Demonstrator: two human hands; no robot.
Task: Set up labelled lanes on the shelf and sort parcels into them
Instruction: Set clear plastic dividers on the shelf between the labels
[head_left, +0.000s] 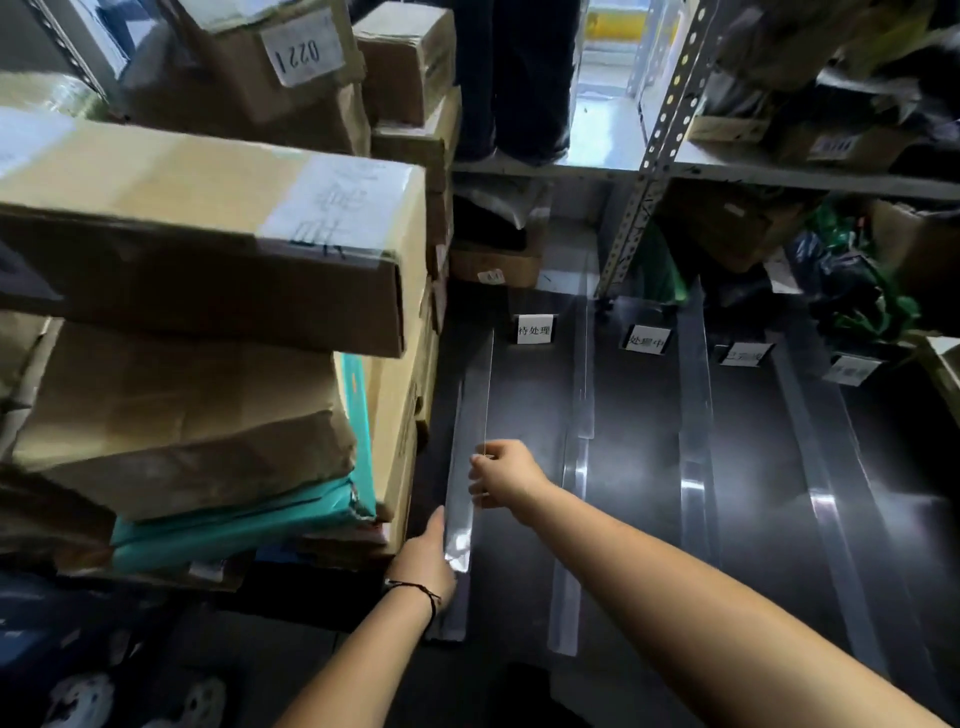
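Note:
A dark shelf (769, 519) is split into lanes by clear plastic divider strips (693, 457). White label cards stand at the back of the lanes, the leftmost label (534, 329) beside two more (645, 340) (743, 355). At the shelf's left edge stands a clear divider (470, 415), upright on its long side. My right hand (501, 473) pinches its top edge. My left hand (426, 558) presses flat against its near end, a black cord around the wrist.
Stacked cardboard parcels (208, 228) and a teal-wrapped parcel (234, 530) crowd the left, right against the divider. A perforated metal upright (649, 171) and an upper shelf (779, 171) with boxes and bags lie behind. More boxes (493, 265) sit behind the labels.

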